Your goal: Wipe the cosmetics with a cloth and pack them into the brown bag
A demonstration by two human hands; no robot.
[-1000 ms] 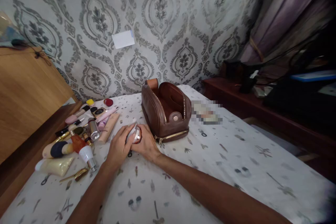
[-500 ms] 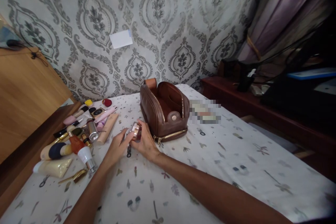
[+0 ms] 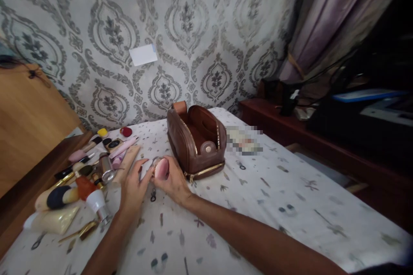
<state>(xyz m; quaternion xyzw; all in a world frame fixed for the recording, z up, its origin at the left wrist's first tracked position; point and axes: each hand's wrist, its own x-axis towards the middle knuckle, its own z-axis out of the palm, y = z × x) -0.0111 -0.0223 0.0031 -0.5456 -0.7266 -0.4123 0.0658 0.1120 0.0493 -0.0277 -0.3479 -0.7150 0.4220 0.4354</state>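
Observation:
A small cosmetic item with a pink oval face (image 3: pixel 161 169) and a clear rim is tilted up between my hands, just left of the bag. My right hand (image 3: pixel 176 180) grips it with fingers behind and thumb in front. At its left edge, my left hand (image 3: pixel 135 184) curls in, the thumb and fingers meeting the item; part of this contact is hidden. Beside my right hand stands a brown leather toiletry bag (image 3: pixel 206 165), its top unzipped and spread wide, with the tan lining showing.
Several cosmetics lie at the left, among them an orange-and-white bottle (image 3: pixel 92 195), a cream tube (image 3: pixel 53 219), a large brush (image 3: pixel 58 197) and a silver cylinder (image 3: pixel 106 167). A blurred flat item (image 3: pixel 244 141) lies right of the bag. A dark red wooden ledge (image 3: pixel 274 122) borders the right.
The small item has been turned in my hands: its gold-and-clear side faced me before, and its pink face shows now. The view has shifted slightly; the bag has stayed in place.

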